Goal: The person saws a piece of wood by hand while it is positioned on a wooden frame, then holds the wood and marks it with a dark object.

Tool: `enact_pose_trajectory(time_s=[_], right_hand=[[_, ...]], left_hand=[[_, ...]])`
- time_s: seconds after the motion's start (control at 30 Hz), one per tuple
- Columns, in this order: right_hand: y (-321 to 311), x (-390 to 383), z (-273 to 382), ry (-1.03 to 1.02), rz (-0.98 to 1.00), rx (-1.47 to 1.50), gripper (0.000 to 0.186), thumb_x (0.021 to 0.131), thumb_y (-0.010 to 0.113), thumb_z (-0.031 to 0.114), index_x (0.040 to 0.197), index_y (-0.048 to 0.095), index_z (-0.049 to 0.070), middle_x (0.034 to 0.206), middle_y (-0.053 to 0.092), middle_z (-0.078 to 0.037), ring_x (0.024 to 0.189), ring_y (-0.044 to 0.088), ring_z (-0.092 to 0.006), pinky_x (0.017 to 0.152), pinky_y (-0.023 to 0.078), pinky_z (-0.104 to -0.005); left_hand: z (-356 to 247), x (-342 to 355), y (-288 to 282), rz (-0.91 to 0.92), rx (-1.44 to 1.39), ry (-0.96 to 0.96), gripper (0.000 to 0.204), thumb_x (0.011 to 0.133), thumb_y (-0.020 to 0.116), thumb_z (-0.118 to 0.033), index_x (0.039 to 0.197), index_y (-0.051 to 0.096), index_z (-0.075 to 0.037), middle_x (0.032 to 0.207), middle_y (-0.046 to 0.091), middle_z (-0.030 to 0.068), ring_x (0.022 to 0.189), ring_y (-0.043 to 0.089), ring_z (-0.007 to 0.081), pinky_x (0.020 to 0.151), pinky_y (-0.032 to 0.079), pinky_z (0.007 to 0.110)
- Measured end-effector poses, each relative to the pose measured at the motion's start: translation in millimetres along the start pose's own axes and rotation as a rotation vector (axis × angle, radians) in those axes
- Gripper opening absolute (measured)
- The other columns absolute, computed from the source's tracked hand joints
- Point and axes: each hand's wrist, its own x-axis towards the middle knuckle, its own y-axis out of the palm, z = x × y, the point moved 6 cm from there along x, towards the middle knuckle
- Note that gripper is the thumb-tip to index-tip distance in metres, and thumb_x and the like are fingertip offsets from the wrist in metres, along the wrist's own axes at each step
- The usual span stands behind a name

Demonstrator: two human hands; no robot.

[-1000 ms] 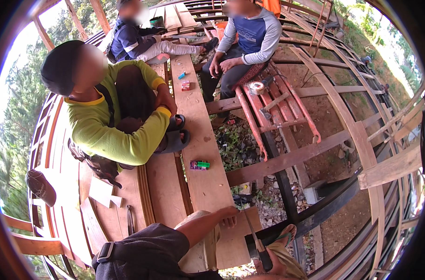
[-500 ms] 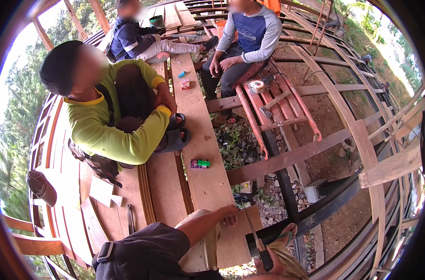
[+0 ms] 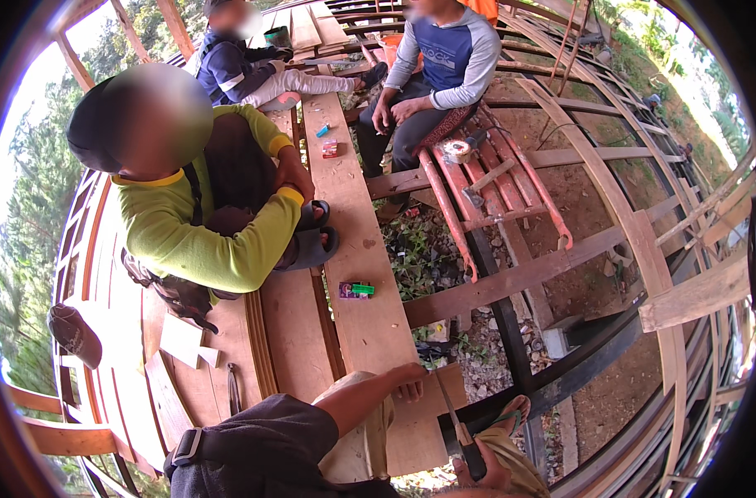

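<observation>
My left hand presses down on a wooden plank, fingers apart and nothing in them. At the lower right, my right hand is closed round the dark handle of what looks like a handsaw. Its narrow blade, seen nearly edge-on, points away from me across a board beside my left hand. The blade's tip lies close to my left fingers; whether its edge touches the wood I cannot tell. Farther up the plank, a green lighter lies on a small purple pack.
A person in a yellow-green top sits at left; two others sit farther back. A red metal frame bears a hammer and a tape roll. Gaps between beams drop to rubble below. A cap hangs at far left.
The person in yellow-green has turned their head toward me. My hands and the handsaw show almost no movement.
</observation>
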Motion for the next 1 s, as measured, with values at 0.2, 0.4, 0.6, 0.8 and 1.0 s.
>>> enact_pose_trajectory(time_s=[0.2, 0.4, 0.6, 0.8, 1.0], right_hand=[[-1.0, 0.1, 4.0, -0.021, -0.001, 0.001, 0.075, 0.085, 0.087, 0.047, 0.137, 0.065, -0.004, 0.101, 0.078, -0.016, 0.094, 0.076, -0.0171, 0.084, 0.060, -0.0332], [0.0, 0.7, -1.7, 0.020, 0.037, 0.027, 0.077, 0.087, 0.086, 0.047, 0.139, 0.063, -0.004, 0.103, 0.078, -0.015, 0.094, 0.075, -0.0162, 0.084, 0.059, -0.0322], [0.4, -0.6, -1.9, 0.025, 0.021, 0.010, 0.077, 0.086, 0.086, 0.047, 0.139, 0.063, -0.005, 0.102, 0.078, -0.017, 0.094, 0.076, -0.0180, 0.084, 0.060, -0.0335], [2.4, -1.3, 1.1, 0.020, 0.022, 0.034, 0.080, 0.084, 0.087, 0.049, 0.137, 0.064, -0.005, 0.104, 0.078, -0.020, 0.098, 0.076, -0.0195, 0.087, 0.060, -0.0347], [-2.2, -3.9, 8.4, -0.043, 0.026, -0.035, 0.069, 0.092, 0.082, 0.038, 0.143, 0.059, -0.003, 0.105, 0.075, -0.022, 0.097, 0.075, -0.0261, 0.083, 0.058, -0.0380]], left_hand=[[-1.5, -7.1, -3.6, -0.009, -0.014, -0.039, 0.043, 0.114, 0.036, -0.033, 0.144, 0.049, -0.004, 0.133, 0.067, 0.0213, 0.122, 0.067, 0.0451, 0.099, 0.056, 0.064], [-22.1, -0.4, 5.3, 0.131, 0.150, 0.197, 0.043, 0.114, 0.036, -0.032, 0.145, 0.048, -0.004, 0.134, 0.067, 0.0213, 0.124, 0.066, 0.0453, 0.100, 0.056, 0.064], [-25.1, -0.2, 8.8, 0.193, 0.240, 0.344, 0.045, 0.112, 0.035, -0.038, 0.140, 0.053, -0.008, 0.130, 0.070, 0.0189, 0.119, 0.069, 0.0415, 0.097, 0.057, 0.061], [-23.2, -24.0, 13.5, 0.332, 0.467, 0.730, 0.070, 0.106, 0.028, -0.067, 0.112, 0.082, -0.023, 0.110, 0.081, 0.0095, 0.096, 0.080, 0.0251, 0.080, 0.062, 0.047], [-15.5, 1.2, -4.0, 0.078, 0.074, 0.108, 0.044, 0.113, 0.034, -0.038, 0.137, 0.056, -0.007, 0.130, 0.070, 0.0194, 0.119, 0.069, 0.0416, 0.096, 0.058, 0.061]])
